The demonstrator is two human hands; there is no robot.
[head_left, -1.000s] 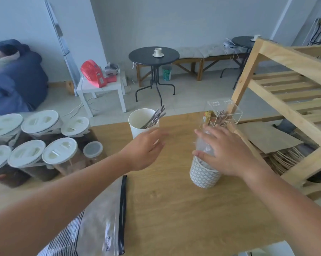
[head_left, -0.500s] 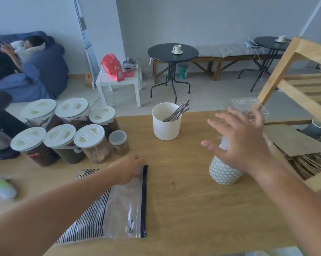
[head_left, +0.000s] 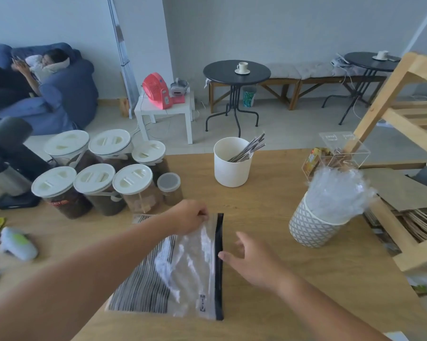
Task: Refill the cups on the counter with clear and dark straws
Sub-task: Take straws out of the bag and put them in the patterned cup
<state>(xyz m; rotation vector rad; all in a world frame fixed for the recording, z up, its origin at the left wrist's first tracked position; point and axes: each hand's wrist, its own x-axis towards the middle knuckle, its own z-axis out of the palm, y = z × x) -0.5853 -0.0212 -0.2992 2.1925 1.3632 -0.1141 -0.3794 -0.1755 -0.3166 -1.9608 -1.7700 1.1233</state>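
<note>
Two bare hands work over a zip bag (head_left: 183,274) that lies flat on the wooden counter (head_left: 269,303), nearest the camera. The bag is clear toward its black zip edge and striped dark at its closed end. The left hand (head_left: 187,216) pinches the bag's far corner by the zip, fingers closed on the plastic. The right hand (head_left: 253,260) hovers just beside the zip edge, fingers spread loosely and holding nothing; one fingertip is at the black strip, but contact cannot be told.

To the right stands a patterned cup (head_left: 310,230), packed with clear straws (head_left: 337,193) that fan out above its rim. Farther back, near the counter's middle, a white cup (head_left: 232,166) holds a few dark straws (head_left: 249,148) leaning to the right. Left of it sits a cluster of jars (head_left: 97,178) with white lids. At the far right edge a clear box (head_left: 340,153) stands against a wooden shelf (head_left: 404,107).
</note>
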